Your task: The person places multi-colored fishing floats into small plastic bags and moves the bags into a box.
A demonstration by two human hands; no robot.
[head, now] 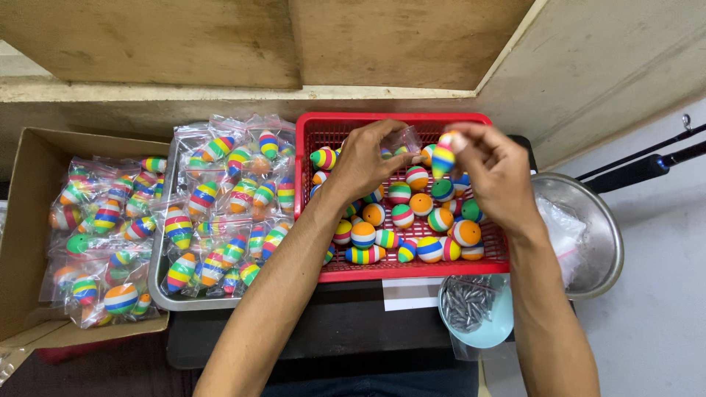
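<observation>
My left hand (365,160) hovers over the red plastic basket (412,270) and pinches a small clear plastic bag (403,138) at its top edge. My right hand (494,175) holds a striped oval float (443,157) in yellow, blue and green by its upper end, right beside the bag's mouth. The basket is filled with several loose striped round and oval floats (403,216) in orange, green, red and white.
A metal tray (157,282) at the left holds several bagged floats (220,202). A cardboard box (26,220) further left holds more bags. A steel bowl (604,242) with clear bags sits right. A light blue bowl (496,327) holds small metal pieces.
</observation>
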